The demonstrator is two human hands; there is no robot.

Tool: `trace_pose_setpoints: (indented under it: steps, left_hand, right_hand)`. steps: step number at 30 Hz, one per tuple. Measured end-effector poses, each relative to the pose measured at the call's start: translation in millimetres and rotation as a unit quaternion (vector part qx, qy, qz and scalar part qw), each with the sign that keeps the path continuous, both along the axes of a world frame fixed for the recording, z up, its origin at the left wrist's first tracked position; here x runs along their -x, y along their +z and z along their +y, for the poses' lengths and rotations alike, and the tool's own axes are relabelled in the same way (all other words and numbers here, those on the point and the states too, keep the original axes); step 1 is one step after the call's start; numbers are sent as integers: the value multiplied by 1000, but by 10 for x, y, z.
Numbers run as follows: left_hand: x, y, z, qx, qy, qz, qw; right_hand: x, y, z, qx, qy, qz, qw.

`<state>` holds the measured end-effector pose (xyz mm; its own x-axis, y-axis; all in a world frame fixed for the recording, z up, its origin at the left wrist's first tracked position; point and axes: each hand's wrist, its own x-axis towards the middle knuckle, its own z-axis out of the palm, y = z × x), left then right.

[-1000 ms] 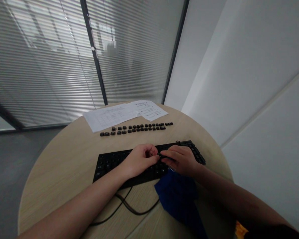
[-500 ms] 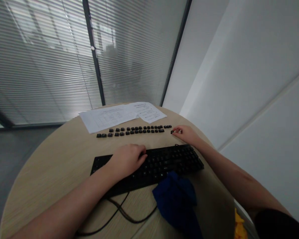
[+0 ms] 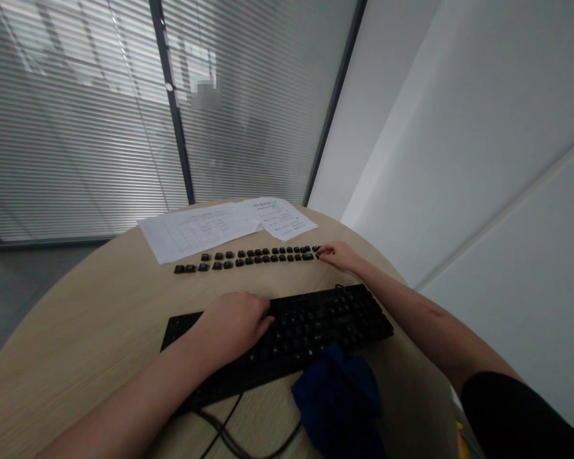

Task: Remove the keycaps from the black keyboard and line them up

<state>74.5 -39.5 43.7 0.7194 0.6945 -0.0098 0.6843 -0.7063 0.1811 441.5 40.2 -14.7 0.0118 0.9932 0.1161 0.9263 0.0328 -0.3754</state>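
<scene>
A black keyboard (image 3: 310, 325) lies at a slant on the round table. My left hand (image 3: 239, 322) rests on its left-middle part, fingers curled in; whatever they might hold is hidden. Beyond the keyboard, loose black keycaps (image 3: 266, 259) stand in two rows. At the right end of the nearer row, my right hand (image 3: 337, 255) pinches a small black keycap (image 3: 318, 256) between thumb and fingertips, low at the tabletop. That keycap is mostly covered by the fingers.
Printed paper sheets (image 3: 196, 229) lie behind the keycaps. A crumpled dark blue cloth (image 3: 337, 401) sits against the keyboard's near edge, with a black cable (image 3: 224, 433) beside it. A white wall (image 3: 483, 191) rises to the right of the table (image 3: 76, 331); blinds (image 3: 76, 140) stand behind.
My right hand has moved left with the keycap, closer to the end of the nearer row. The left hand stays on the keyboard. The camera view has shifted slightly.
</scene>
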Motion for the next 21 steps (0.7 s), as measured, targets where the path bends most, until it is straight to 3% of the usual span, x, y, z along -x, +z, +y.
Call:
trace_pose_setpoints:
  steps: [12, 18, 21]
  left_hand:
    - [-2, 12, -14, 4, 3, -3, 1000]
    - [5, -13, -2, 4, 1, -11, 1000]
    - [-1, 8, -4, -5, -4, 10, 1000]
  right_hand:
    - [58, 1, -20, -29, -8, -4, 1000]
    - [-79, 269, -336, -104, -58, 11, 993]
    - [-150, 435, -644, -171, -77, 141, 972]
